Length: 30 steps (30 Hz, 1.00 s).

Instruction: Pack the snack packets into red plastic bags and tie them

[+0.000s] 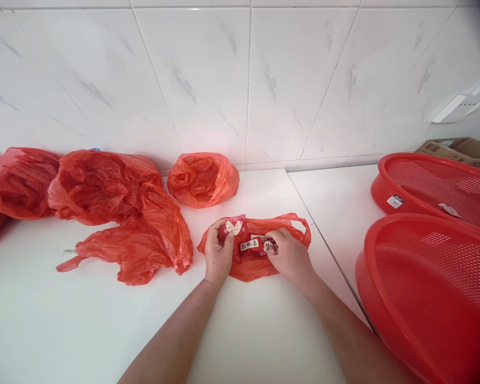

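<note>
My left hand (219, 250) is closed on a red packet (235, 226) with a pale heart-shaped label, held above the left side of a red plastic bag (250, 272). The bag lies flattened on the white table with its handle stretching to the right. My right hand (288, 253) reaches over the bag's right side, its fingers pinched on a small red packet (269, 245) with a round white label, partly hidden by the fingertips. Between my hands, another red packet (249, 246) with a white label and dark characters rests on the bag.
Left of my hands lies a crumpled red bag (144, 240). Several bunched red bags (100, 184) line the tiled wall (200, 80), one round red bag (204, 178) among them. Two red plastic baskets (378, 250) stand at right, a cardboard box (460, 149) behind. A seam (324, 232) crosses the table.
</note>
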Available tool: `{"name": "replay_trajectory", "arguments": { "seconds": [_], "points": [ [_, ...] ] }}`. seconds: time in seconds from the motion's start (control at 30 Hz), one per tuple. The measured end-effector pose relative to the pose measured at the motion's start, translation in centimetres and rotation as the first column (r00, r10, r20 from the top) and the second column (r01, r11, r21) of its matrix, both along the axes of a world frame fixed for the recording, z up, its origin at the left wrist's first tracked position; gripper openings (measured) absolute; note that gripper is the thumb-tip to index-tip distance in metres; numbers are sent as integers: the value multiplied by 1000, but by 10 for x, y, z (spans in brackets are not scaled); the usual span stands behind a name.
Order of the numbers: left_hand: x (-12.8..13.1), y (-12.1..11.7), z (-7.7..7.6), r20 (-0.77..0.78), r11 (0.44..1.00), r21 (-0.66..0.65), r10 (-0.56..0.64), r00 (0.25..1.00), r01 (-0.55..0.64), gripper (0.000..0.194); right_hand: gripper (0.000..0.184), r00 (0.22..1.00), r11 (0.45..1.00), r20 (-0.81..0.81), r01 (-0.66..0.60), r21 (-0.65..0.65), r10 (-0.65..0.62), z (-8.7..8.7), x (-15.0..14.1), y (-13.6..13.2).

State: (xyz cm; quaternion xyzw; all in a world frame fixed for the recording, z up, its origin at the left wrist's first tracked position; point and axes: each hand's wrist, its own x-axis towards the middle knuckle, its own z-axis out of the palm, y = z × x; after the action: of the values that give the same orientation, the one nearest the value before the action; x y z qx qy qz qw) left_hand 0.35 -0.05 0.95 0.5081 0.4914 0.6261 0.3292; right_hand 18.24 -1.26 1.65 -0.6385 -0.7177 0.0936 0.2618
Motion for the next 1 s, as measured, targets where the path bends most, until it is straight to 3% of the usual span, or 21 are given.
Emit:
{"name": "replay_trajectory", "arguments": {
  "seconds": [0.3,0.47,0.73,1.0],
  "points": [
    [-1,-1,0,-2,1000,-24,-14,1000,14,30,18,994,981,-49,100,164,-93,7,5,0],
    [1,-2,3,-27,1000,-22,1,1000,-2,28,27,992,986,-44,123,111,-119,2,7,4],
    [0,-1,1,-41,1000,-19,20,999,-21,27,16,993,993,-7,118,20,-118,0,9,4],
    [1,-2,2,-26,999,-36,-8,1000,7,26,23,993,990,2,115,80,-116,0,6,5]
  ]
}}
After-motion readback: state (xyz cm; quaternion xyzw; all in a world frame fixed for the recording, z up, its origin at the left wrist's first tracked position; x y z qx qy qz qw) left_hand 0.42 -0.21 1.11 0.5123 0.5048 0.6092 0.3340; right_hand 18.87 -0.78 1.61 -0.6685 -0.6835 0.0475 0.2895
